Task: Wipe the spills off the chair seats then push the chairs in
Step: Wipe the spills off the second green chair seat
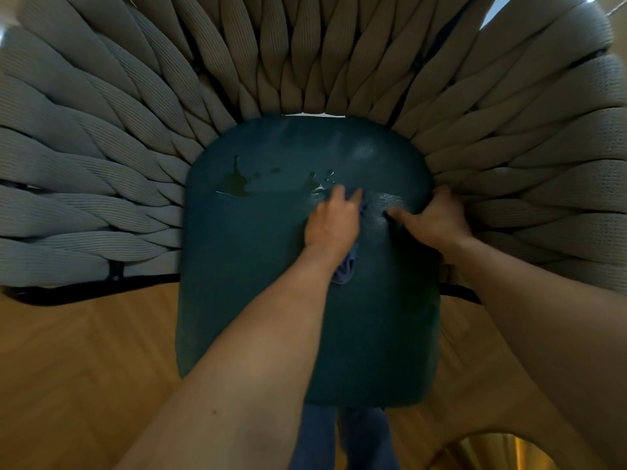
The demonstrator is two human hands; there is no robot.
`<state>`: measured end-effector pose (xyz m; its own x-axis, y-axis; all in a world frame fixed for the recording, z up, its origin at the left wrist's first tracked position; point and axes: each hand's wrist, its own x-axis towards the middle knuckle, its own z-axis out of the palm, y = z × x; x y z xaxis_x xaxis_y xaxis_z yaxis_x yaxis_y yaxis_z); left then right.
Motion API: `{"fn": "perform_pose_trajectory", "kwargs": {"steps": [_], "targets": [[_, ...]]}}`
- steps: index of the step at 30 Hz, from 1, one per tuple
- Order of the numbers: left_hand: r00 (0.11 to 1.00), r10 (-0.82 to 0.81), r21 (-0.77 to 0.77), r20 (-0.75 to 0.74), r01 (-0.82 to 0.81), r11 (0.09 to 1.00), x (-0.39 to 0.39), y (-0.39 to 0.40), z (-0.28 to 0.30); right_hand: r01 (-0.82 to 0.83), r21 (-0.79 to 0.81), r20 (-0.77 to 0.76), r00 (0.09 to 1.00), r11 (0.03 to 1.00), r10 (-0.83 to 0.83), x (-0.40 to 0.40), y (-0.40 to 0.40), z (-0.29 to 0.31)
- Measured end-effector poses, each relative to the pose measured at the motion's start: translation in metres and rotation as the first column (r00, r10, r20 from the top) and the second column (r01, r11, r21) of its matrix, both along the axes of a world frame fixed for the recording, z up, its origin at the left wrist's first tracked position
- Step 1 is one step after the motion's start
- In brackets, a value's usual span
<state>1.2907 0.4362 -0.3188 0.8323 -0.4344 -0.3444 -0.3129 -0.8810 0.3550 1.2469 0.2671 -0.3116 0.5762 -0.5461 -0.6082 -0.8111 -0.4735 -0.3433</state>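
Head cam looks straight down on a chair w/ a dark teal seat cushion (264, 283) and a woven grey rope backrest (101, 157) curving round the far and side edges. L hand (334, 222) is pressed down near the seat's centre, a bit toward the far edge, grip closed on a blue cloth (346, 268); cloth mostly hidden under palm, a bunched end sticks out by the wrist and a bit shows past the fingers. R hand (432, 220) sits at the seat's right edge, grip open and empty: thumb spread flat on the cushion, fingers hooked over the edge by the rope weave. Large dark spill (235, 183) lies toward the far-left part of the seat, well apart from the cloth. Smaller droplets (320, 179) sit just beyond the L fingertips, near touching. Seat surface between the two hands looks shiny/wet. Wood floor (84, 361) shows on both sides of the seat; blue trouser legs (339, 439) at the near edge.
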Motion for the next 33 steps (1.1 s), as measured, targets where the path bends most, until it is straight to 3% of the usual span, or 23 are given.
{"fn": "perform_pose_trajectory", "kwargs": {"steps": [8, 13, 19, 26, 30, 33], "targets": [[0.974, 0.191, 0.044, 0.119, -0.197, 0.979, 0.044, 0.132, -0.010, -0.236, -0.170, -0.102, 0.970, 0.957, 0.221, 0.015, 0.010, 0.006], [0.956, 0.213, 0.146, 0.204, -0.245, 0.959, 0.068, 0.197, -0.005, -0.242, -0.142, -0.135, 0.965, 0.960, 0.224, 0.025, 0.011, 0.008], [0.923, 0.277, 0.242, 0.267, -0.342, 0.908, 0.079, 0.216, -0.004, -0.206, -0.138, -0.114, 0.975, 0.969, 0.191, 0.025, 0.012, 0.005], [0.788, 0.570, -0.038, 0.232, -0.578, 0.815, 0.068, 0.176, -0.009, -0.169, -0.042, -0.073, 0.983, 0.985, 0.165, 0.025, 0.007, 0.008], [0.841, 0.525, -0.140, 0.134, -0.508, 0.850, 0.048, 0.104, -0.016, -0.036, 0.085, -0.001, 0.999, 0.996, 0.037, 0.028, 0.000, 0.016], [0.842, 0.539, -0.223, 0.033, -0.519, 0.825, 0.034, 0.051, -0.019, 0.052, 0.196, 0.050, 0.997, 0.979, -0.063, 0.030, -0.011, 0.017]]}}
